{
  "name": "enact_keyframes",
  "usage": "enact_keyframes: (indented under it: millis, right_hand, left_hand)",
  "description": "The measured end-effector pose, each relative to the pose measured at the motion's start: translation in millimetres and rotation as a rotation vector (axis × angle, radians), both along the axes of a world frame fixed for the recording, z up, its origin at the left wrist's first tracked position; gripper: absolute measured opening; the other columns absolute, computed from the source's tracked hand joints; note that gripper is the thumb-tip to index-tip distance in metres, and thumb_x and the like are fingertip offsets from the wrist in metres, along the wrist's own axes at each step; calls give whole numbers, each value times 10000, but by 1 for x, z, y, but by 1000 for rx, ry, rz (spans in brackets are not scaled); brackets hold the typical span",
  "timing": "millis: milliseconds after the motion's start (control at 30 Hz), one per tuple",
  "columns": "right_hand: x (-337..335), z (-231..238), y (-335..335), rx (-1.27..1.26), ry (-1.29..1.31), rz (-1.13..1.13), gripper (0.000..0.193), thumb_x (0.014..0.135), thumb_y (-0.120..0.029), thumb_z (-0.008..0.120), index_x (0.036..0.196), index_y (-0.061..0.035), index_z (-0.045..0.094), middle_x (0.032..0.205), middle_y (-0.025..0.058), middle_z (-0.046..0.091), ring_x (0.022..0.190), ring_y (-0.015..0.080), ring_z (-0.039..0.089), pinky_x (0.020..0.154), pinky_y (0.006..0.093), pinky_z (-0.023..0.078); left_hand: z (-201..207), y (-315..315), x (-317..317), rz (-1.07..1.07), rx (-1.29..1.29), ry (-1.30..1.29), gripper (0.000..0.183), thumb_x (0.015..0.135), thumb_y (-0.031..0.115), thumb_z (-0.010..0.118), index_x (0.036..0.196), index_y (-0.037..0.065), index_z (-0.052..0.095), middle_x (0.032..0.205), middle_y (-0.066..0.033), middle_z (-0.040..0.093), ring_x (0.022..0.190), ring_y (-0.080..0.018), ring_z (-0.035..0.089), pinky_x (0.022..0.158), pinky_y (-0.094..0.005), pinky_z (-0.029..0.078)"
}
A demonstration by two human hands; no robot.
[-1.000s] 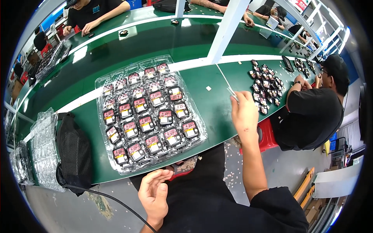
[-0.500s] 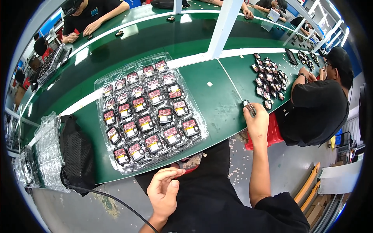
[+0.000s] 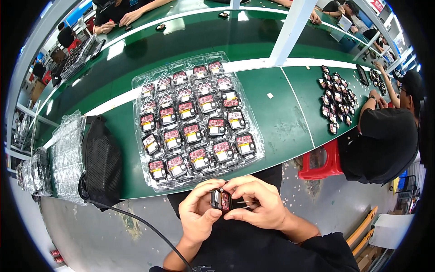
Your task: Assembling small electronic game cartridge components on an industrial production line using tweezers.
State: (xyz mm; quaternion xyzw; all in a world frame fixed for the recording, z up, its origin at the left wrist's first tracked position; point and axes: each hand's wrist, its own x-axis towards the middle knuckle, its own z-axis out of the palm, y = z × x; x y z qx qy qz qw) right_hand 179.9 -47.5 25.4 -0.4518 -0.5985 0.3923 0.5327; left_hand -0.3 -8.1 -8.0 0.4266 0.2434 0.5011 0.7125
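My left hand [image 3: 199, 211] and my right hand [image 3: 256, 204] meet in front of my chest, below the table edge. Together they pinch a small black part with a red face [image 3: 221, 200]. Thin metal tweezers [image 3: 247, 204] lie along my right fingers, pointing at the part. Just beyond my hands a clear plastic tray [image 3: 258, 156] sits on the green table [image 3: 281, 118], its pockets filled with several similar black and red parts with yellow labels.
A black mesh bag [image 3: 102, 161] with a cable lies left of the tray, beside stacks of clear trays [image 3: 65, 156]. At the right a seated person in black [image 3: 385, 136] works over several loose parts [image 3: 335, 102]. A red stool [image 3: 321, 161] stands nearby. A white post [image 3: 290, 29] rises behind.
My right hand came back from the table's right side to my chest with the tweezers and a part. My left hand rose to meet it, and both now hold the part.
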Motion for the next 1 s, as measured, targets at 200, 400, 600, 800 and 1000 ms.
enact_keyframes:
  millis: [200,400,600,800,1000]
  right_hand:
    - [4,-6,5,207,-491,-151,377,822,-109,842,1148,-8,681,1044,106,593,702,169,633,577,282,538]
    - [0,-10,9,430,-672,-336,349,720,-50,850,1058,-31,764,916,43,677,650,147,632,539,279,520]
    - [2,-9,5,469,-782,-302,350,729,-66,845,1067,-26,764,910,49,673,612,137,608,507,272,481]
    - [-4,-8,8,335,-504,-299,267,774,-41,827,1034,-28,768,868,63,673,623,183,646,530,289,516]
    - [0,-8,11,315,-593,-284,206,785,-24,811,979,-13,744,851,70,679,630,201,663,531,303,525]
  left_hand:
    - [1,-2,-2,78,-106,-15,737,879,393,825,1332,-93,504,1291,-217,597,1152,-336,665,1033,-455,542]
    - [-1,-4,-4,52,-157,-111,711,898,314,819,1377,-113,512,1324,-226,621,1212,-312,645,1068,-417,492]
    - [1,-4,-4,25,-124,-96,697,914,302,803,1383,-119,507,1334,-233,615,1223,-321,641,1071,-421,492]
    - [-1,-4,-6,42,-133,-67,724,911,338,799,1381,-111,479,1318,-232,602,1200,-370,648,1032,-500,543]
    - [-2,-4,-8,17,-79,-35,644,933,266,784,1381,-117,525,1360,-214,589,1256,-305,612,1086,-406,472]
